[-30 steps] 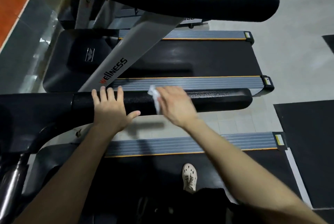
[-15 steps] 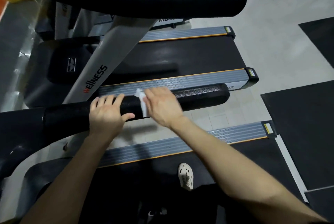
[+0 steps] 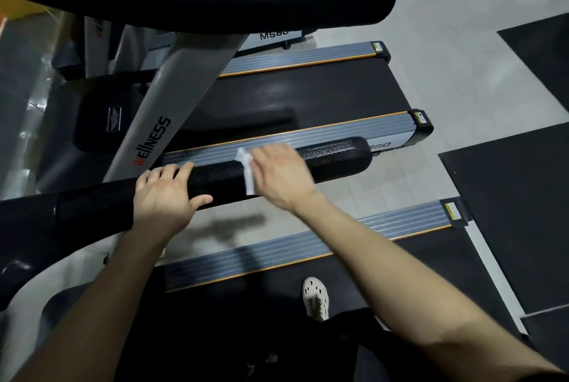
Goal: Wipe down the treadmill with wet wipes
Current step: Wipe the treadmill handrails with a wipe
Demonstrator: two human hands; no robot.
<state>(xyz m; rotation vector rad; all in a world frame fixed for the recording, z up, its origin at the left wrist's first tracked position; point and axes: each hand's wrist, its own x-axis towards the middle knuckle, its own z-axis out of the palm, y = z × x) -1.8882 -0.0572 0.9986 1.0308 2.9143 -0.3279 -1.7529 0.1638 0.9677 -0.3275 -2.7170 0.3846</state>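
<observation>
Here the right hand (image 3: 281,176) presses a white wipe (image 3: 248,176) onto the black handrail (image 3: 334,156), fingers curled over both, about midway along the padded part. The left hand (image 3: 164,196) grips the same handrail just beside it, fingers over the top, thumb along the near side.

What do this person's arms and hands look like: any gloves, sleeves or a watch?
Both are bare. The left hand and right hand wear no gloves, and no ring or watch shows. The left forearm and right forearm are uncovered up to the picture's edge, so no sleeve is visible. Lower down, a pale perforated shoe and dark clothing show.
</observation>
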